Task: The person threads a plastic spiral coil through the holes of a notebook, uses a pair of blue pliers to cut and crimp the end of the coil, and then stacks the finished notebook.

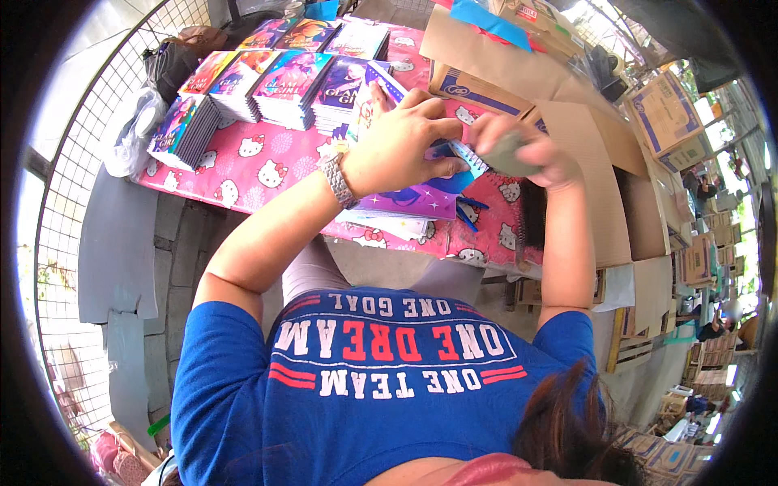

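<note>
Purple-and-blue printed paper booklet point(462, 175), taken as dial centre with 12 o'clock away from the wearer, is held above a pink tablecloth point(271, 172) printed with white cat faces. Around it: stacks of glossy, multicoloured booklets point(290, 77) stand from 9 to 11 o'clock, the closest near its far end; loose purple-covered sheets point(417, 204) lie at 6 o'clock; a blue hand tool point(468, 215), kind not determinable, lies at 5 o'clock; a large open brown cardboard carton point(571, 166) stands at 3 o'clock, just beyond the right hand. A clear plastic bag point(136, 134) sits at 9 o'clock, well apart. Main obstruction: the left hand point(409, 138), with a silver metal watch point(335, 180) at the wrist, covers the booklet's middle. Visible portions show a purple strip at the far end, a light-blue corner and a finely striped edge nearest the right hand. Long axis runs diagonally, about 10:30 to 4:30. Left fingers are spread and bent, gripping the booklet with the thumb on the near side. Right hand point(531, 154), motion-blurred, has fingers curled around a grey-green rounded object point(506, 154), material unclear, beside the striped edge.
</note>
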### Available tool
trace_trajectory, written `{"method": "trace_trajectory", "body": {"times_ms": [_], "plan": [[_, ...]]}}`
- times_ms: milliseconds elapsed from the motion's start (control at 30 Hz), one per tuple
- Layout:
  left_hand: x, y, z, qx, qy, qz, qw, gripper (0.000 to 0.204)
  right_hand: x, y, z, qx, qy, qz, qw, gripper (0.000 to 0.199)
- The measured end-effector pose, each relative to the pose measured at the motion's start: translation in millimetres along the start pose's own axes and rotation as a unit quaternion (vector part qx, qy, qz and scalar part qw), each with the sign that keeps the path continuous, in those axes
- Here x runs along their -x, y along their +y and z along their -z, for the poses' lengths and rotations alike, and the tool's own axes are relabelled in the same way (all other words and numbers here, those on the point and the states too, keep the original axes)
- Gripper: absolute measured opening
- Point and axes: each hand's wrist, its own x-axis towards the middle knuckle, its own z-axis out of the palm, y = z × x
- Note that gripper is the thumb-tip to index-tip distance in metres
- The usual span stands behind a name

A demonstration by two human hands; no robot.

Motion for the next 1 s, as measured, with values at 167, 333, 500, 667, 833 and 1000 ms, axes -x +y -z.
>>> {"method": "trace_trajectory", "body": {"times_ms": [167, 333, 500, 667, 833, 1000], "plan": [[4.4, 1.1, 2.8, -0.001, -0.012, 0.008, 1.0, 0.036, -9.7, -7.4, -8.9, -0.065, 0.009, 0.028, 0.997, 0.045], [0.3, -2.5, 3.3, 0.009, -0.003, 0.007, 1.0, 0.041, -18.4, -3.2, -9.2, -0.041, 0.013, 0.036, 0.998, 0.048], [4.6, 1.8, 1.4, 0.022, 0.006, 0.026, 0.999, 0.045, -18.4, 3.0, -9.3, 0.016, 0.045, -0.007, 0.999, 0.053], [1.9, 4.0, 5.7, 0.038, -0.009, 0.033, 0.999, 0.048, -21.6, 1.8, -5.9, 0.117, 0.07, -0.198, 0.971, 0.051], [2.7, 2.9, 4.0, 0.0, -0.015, 0.05, 0.999, 0.051, -26.6, 9.4, -8.9, -0.037, 0.072, -0.005, 0.997, 0.056], [4.8, -32.5, 24.4, -0.034, -0.033, 0.073, 0.996, 0.041, -41.8, 3.5, 2.2, 0.015, 0.05, 0.002, 0.999, 0.054]]}}
